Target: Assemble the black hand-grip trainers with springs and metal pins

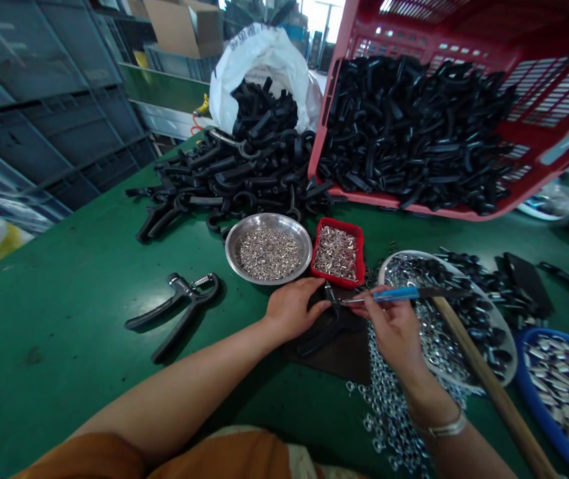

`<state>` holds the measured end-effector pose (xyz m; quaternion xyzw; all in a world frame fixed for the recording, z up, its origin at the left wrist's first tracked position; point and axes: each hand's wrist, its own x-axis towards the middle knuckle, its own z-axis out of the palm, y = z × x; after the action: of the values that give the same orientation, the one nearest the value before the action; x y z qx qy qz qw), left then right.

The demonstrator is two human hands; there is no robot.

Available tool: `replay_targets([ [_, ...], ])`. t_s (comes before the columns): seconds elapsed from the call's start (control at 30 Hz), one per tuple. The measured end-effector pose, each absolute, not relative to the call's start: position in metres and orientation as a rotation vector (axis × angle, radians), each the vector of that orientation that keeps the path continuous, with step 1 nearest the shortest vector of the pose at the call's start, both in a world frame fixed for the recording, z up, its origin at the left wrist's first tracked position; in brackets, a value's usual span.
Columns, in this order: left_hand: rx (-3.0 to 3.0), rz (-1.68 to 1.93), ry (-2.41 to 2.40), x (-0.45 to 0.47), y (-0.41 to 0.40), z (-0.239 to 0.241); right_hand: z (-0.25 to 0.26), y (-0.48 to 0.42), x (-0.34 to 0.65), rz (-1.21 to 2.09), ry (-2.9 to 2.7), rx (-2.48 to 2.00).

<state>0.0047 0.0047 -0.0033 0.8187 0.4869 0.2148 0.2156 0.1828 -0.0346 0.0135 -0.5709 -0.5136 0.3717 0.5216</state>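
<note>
My left hand point(291, 309) is closed at the upper end of a black hand-grip exerciser point(321, 339), thumb and fingers on either side of it. The grip lies on a dark mat point(349, 366). In my right hand point(396, 329) is a slim blue-handled tool point(396, 294), pinched between thumb and fingers. Its thin metal tip points left and meets the top of the grip; the exact contact is too small to make out. Left of my hands, another hand-grip exerciser point(184, 309) with a coil spring rests on the green table.
Beyond my hands stand a steel bowl point(231, 256) and a red tray point(317, 263) of small metal pins. Rightward are a white basin point(511, 359), a wooden handle point(488, 386), loose rings point(388, 406) and a blue basin point(524, 379). Black handles point(234, 166) and a red crate point(324, 126) fill the back.
</note>
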Motion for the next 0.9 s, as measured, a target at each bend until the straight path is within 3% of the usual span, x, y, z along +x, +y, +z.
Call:
replay_targets([
  [0.23,2.277,0.577,1.347,0.004,0.005,-0.004,0.007,-0.038,0.181,0.934,-1.175,-1.330],
  [0.47,2.256,0.690,1.296,0.006,0.006,-0.010,0.010,-0.039,0.171,0.773,-1.277,-1.429],
  [0.7,2.287,0.740,1.263,0.007,0.006,-0.013,0.008,-0.033,0.171,1.349,-1.001,-1.349],
  [0.9,2.286,0.675,1.298,0.005,0.005,-0.009,0.012,-0.040,0.172,1.030,-0.957,-1.376],
])
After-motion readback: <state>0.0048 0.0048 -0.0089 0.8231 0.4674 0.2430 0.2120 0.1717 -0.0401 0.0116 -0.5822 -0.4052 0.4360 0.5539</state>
